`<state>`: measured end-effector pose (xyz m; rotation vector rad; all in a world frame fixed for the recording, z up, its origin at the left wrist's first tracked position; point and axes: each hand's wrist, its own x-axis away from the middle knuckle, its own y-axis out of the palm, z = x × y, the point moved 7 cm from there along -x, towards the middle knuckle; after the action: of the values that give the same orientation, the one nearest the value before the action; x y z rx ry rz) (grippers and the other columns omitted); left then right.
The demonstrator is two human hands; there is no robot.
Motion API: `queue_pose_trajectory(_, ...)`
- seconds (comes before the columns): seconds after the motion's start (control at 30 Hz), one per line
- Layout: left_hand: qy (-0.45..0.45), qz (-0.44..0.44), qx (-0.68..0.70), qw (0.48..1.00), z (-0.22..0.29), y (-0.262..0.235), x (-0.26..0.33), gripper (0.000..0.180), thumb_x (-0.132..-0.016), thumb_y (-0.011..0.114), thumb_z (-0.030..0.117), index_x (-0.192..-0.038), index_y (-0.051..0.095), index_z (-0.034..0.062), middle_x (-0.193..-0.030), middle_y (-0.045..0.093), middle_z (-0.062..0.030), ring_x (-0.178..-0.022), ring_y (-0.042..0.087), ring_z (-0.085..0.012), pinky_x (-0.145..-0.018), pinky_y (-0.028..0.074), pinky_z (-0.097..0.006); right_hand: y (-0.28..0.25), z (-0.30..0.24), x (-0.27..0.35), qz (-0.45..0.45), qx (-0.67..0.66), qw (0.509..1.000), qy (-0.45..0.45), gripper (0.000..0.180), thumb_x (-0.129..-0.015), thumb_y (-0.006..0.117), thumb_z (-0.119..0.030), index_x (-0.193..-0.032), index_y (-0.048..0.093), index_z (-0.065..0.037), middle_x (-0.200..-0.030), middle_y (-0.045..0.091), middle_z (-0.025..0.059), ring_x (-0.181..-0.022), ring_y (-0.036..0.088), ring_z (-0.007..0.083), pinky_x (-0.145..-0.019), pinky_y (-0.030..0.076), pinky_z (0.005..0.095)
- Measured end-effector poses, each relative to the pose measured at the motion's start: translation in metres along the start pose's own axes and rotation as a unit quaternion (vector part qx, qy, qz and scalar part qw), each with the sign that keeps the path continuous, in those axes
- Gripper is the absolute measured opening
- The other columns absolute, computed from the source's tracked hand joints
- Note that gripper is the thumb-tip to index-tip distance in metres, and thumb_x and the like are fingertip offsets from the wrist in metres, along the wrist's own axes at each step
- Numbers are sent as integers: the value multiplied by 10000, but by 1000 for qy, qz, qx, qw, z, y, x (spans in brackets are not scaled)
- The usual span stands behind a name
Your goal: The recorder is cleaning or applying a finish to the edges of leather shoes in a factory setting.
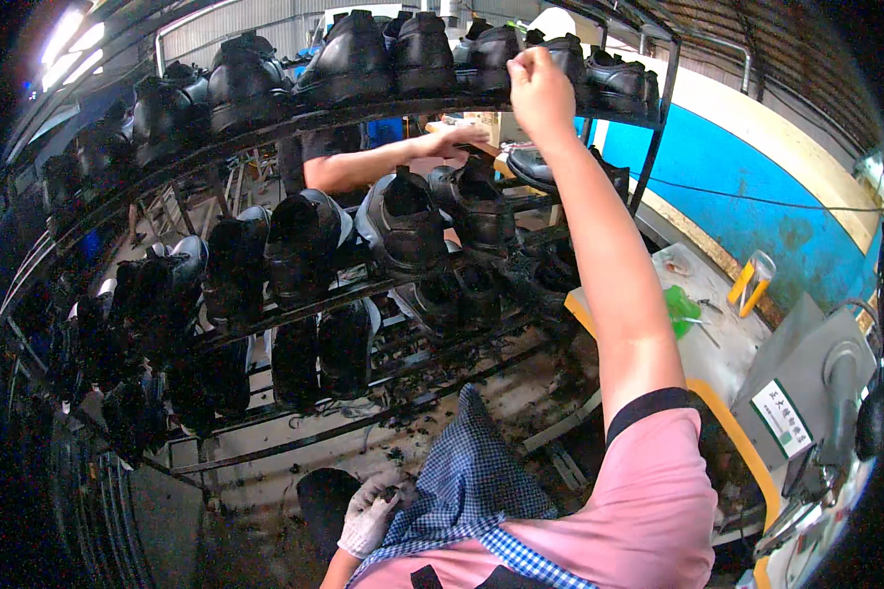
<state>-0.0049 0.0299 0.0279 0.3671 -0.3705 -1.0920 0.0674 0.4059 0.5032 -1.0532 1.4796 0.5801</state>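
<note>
My bare right hand (pixel 542 93) is raised to the top shelf of a shoe rack, its fingers curled closed among black shoes. A black shoe (pixel 493 61) stands just left of it, and another black shoe (pixel 568 61) is partly hidden behind it. Whatever these fingers grip cannot be made out. Low by my lap, my left hand (pixel 368 512) wears a pale knit glove. Its fingers are bent around something small and dark beside my blue checked apron (pixel 467 461).
Black shoes fill several tiers of the dark metal rack (pixel 216 135). Behind it, a co-worker's arm (pixel 383 162) reaches across. At right stand a workbench (pixel 702 344) with a yellow edge, a yellow-and-clear container (pixel 751 283), a green item (pixel 680 312) and a grey machine (pixel 805 363).
</note>
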Motion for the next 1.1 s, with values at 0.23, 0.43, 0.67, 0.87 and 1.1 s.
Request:
queue_pose_trajectory(0.23, -27, 38, -74, 996, 28, 4, 10, 237, -874, 535, 67, -1107, 528, 19, -1005, 595, -67, -884, 599, -166, -792, 504, -294, -68, -5, 28, 125, -171, 977, -11, 567, -724, 738, -420, -1014, 506, 8, -844, 611, 138, -802, 616, 274, -727, 493, 378)
queue_pose_trajectory(0.43, -5, 6, -2, 1000, 33, 22, 1, 232, -883, 526, 53, -1112, 528, 15, -995, 604, -97, -895, 594, -184, -810, 493, -308, -50, 0, 36, 66, -96, 993, 9, 923, -587, 787, -547, -1218, 436, 27, -1017, 606, 169, -899, 617, 237, -797, 480, 312)
queue_pose_trajectory(0.67, -32, -4, -113, 993, 20, 22, -1, 239, -885, 539, 85, -1112, 553, 12, -1010, 604, -63, -922, 567, -135, -848, 451, -258, -19, 10, 44, 112, -454, 872, 143, 708, -650, 811, -260, -1182, 456, 45, -1025, 619, 112, -885, 600, 202, -841, 462, 319)
queue_pose_trajectory(0.87, -42, -2, -44, 998, 12, 10, 10, 229, -887, 536, 95, -1101, 555, 15, -995, 616, -73, -920, 585, -148, -837, 471, -283, -142, 18, 119, 236, -70, 968, -43, 396, -745, 669, -49, -1112, 546, 32, -1040, 593, 96, -950, 569, 222, -889, 431, 348)
queue_pose_trajectory(1.1, 178, 77, -90, 977, 81, 2, 17, 356, -843, 544, 72, -1194, 503, 23, -1130, 575, -117, -1033, 558, -225, -880, 448, -340, -199, -6, 239, 209, -477, 832, 192, 595, -814, 490, -280, -1320, 375, 12, -1250, 482, 193, -1120, 510, 332, -972, 403, 480)
